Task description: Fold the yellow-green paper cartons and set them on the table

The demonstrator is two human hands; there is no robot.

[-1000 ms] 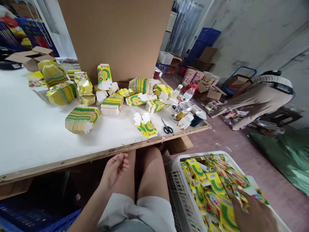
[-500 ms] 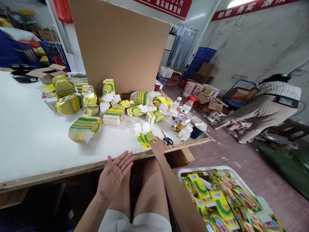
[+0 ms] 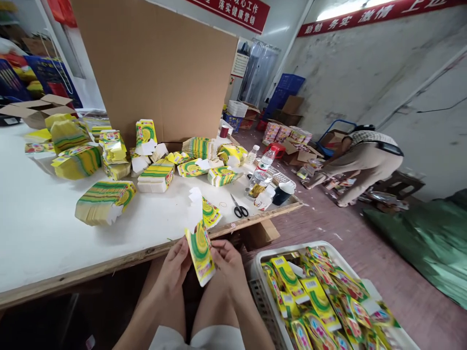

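Between my two hands, just off the table's front edge, is a yellow and green printed carton (image 3: 201, 255), with its white flaps standing up at the top. My left hand (image 3: 175, 265) grips its left side and my right hand (image 3: 226, 260) pinches its right side. Behind it on the table lies another flat yellow carton (image 3: 210, 213). Black-handled scissors (image 3: 240, 209) rest to the right of that. Several stacks of flat cartons (image 3: 104, 201) stand farther back on the white table (image 3: 47, 243).
At my right, a white basket (image 3: 258, 265) holds many yellow cartons. A water bottle (image 3: 268, 158), a jar (image 3: 260, 184) and a dark cup (image 3: 282, 194) stand at the table's right end. A tall cardboard sheet (image 3: 156, 73) rises behind. A person (image 3: 368, 150) bends over by the wall.
My right hand has drawn a carton off the table to above my lap. My left hand, earlier open palm up, has closed on it. The view has turned to the right.
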